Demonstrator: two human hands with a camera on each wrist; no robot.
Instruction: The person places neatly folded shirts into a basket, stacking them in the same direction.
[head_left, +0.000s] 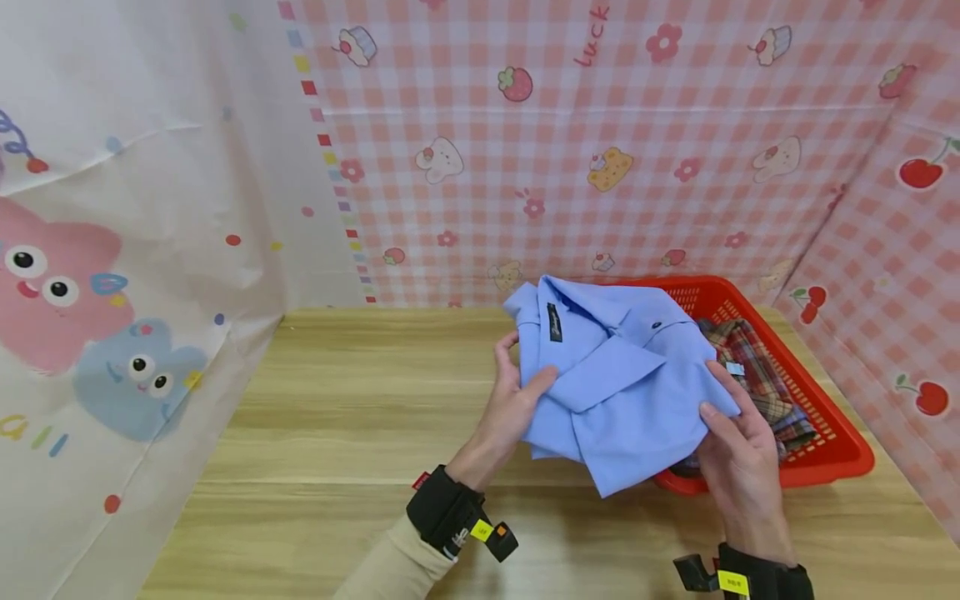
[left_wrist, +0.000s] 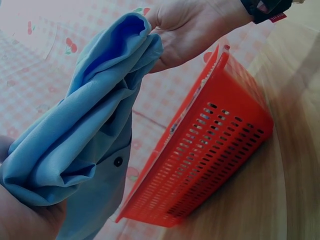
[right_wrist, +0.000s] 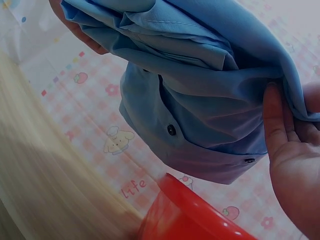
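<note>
A light blue shirt [head_left: 622,375] with dark buttons and a black label hangs bunched between both hands, above the table. My left hand [head_left: 510,408] grips its left side, thumb on top of the cloth. On the other side my right hand [head_left: 738,442] pinches the shirt's edge between thumb and fingers. The right wrist view shows the folded underside of the shirt [right_wrist: 200,100] with the fingers of the right hand [right_wrist: 295,160] against it. In the left wrist view the shirt [left_wrist: 75,130] droops in loose folds.
Just behind and right of the shirt stands a red perforated plastic basket [head_left: 832,433] holding plaid clothes [head_left: 757,367]. It rests on a wood-grain table [head_left: 337,433]. Patterned cloth walls [head_left: 480,167] close off the back and both sides.
</note>
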